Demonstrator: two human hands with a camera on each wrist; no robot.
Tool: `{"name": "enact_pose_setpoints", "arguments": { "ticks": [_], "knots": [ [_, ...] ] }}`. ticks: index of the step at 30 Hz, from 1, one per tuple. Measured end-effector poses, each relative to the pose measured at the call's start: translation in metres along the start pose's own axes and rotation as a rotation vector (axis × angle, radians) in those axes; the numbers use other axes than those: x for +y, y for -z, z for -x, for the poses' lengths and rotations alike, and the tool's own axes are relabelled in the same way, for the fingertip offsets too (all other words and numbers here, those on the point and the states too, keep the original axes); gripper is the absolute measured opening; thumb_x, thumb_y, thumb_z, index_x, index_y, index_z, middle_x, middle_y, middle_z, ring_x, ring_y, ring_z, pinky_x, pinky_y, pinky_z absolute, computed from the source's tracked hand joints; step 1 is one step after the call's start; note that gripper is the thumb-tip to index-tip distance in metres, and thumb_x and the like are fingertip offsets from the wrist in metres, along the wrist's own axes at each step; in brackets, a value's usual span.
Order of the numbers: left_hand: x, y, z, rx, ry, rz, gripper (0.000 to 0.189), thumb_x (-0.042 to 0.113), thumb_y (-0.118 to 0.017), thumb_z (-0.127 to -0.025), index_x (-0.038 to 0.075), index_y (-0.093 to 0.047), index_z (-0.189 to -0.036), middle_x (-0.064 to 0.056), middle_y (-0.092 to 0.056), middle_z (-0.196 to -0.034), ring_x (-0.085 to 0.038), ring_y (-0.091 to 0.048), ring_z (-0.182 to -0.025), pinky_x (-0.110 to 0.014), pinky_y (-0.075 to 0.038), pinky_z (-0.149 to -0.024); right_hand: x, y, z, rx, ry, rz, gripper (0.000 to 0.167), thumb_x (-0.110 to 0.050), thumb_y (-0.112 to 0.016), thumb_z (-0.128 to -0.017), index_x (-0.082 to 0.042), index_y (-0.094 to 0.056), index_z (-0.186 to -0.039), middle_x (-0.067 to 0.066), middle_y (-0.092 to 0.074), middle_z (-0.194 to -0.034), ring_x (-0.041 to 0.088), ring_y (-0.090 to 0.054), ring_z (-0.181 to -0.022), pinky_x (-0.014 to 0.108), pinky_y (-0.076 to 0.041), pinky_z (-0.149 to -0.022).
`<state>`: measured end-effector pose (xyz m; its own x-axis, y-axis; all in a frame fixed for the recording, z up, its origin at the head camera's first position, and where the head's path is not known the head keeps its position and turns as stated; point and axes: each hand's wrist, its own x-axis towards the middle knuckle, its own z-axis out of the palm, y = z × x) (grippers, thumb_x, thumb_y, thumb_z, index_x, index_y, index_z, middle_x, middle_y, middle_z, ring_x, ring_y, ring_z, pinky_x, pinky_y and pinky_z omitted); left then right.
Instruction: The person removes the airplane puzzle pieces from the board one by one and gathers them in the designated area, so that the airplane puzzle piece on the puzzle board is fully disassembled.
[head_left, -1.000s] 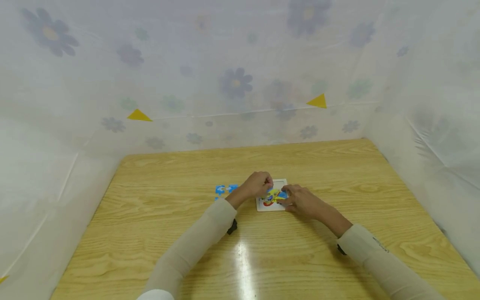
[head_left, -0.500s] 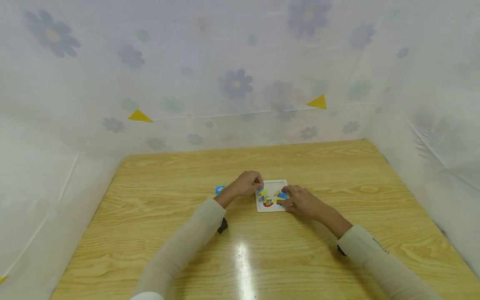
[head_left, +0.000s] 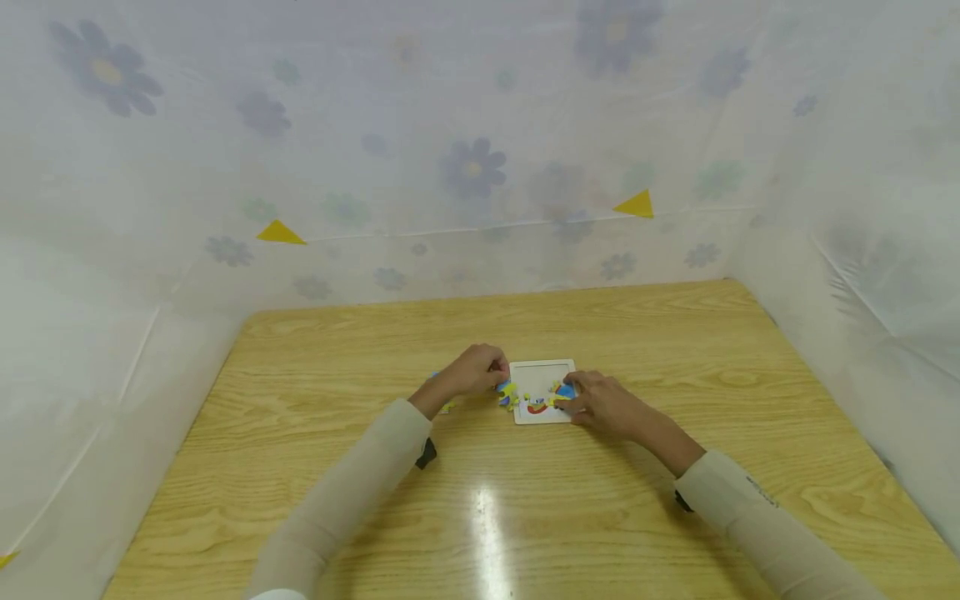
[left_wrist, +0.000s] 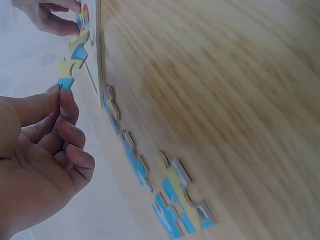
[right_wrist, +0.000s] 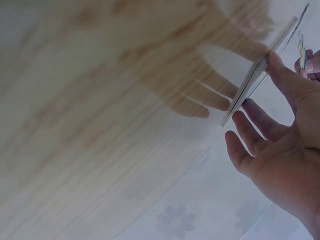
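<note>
My left hand [head_left: 476, 369] pinches a joined strip of blue-and-yellow jigsaw pieces [left_wrist: 65, 77] between thumb and index finger, with the other fingers loosely bent. The strip hangs just off the left edge of a white puzzle tray [head_left: 542, 377]. Fingertips of my right hand [head_left: 607, 404] rest on the tray's right side, over a blue piece [head_left: 566, 391]; in the right wrist view the fingers are spread along the thin tray. Lower in the tray lies a piece with a red curve [head_left: 537, 409]. The right hand hides part of the pieces beneath it.
Several loose jigsaw pieces [left_wrist: 180, 195] lie on the wooden table [head_left: 637, 333] left of the tray, mostly behind the left forearm in the head view. A flower-patterned white curtain [head_left: 420, 183] encloses the table's back and sides.
My left hand has moved left from over the tray, carrying the joined pieces past its left edge. The right hand stays put. More loose pieces are now covered by the left arm.
</note>
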<state>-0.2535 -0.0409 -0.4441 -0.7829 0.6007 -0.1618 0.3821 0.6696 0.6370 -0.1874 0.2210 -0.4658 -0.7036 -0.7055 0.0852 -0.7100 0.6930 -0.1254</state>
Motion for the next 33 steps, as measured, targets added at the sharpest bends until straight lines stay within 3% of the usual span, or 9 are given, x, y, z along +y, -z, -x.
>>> {"name": "enact_pose_setpoints", "arguments": {
  "ticks": [16,33],
  "knots": [
    [-0.018,0.013,0.018,-0.005,0.016,0.042,0.01,0.009,-0.057,-0.094,0.003,-0.065,-0.092,-0.007,-0.065,-0.091,-0.014,-0.058,-0.08,-0.025,-0.05,-0.072,-0.001,0.002,-0.001,-0.012,-0.008,-0.001,0.028,-0.019,-0.073,-0.081,-0.014,-0.073,-0.109,0.021,-0.058,-0.121,0.039,-0.056,-0.108,0.051,-0.049,-0.081],
    [-0.032,0.019,0.029,-0.02,0.101,-0.006,0.012,0.01,-0.059,-0.093,0.004,-0.068,-0.088,-0.005,-0.066,-0.085,-0.013,-0.054,-0.072,-0.026,-0.049,-0.07,-0.002,0.002,-0.002,-0.04,-0.044,-0.028,0.027,-0.018,-0.072,-0.082,-0.015,-0.073,-0.109,0.021,-0.057,-0.123,0.04,-0.054,-0.111,0.054,-0.048,-0.083]
  ]
}}
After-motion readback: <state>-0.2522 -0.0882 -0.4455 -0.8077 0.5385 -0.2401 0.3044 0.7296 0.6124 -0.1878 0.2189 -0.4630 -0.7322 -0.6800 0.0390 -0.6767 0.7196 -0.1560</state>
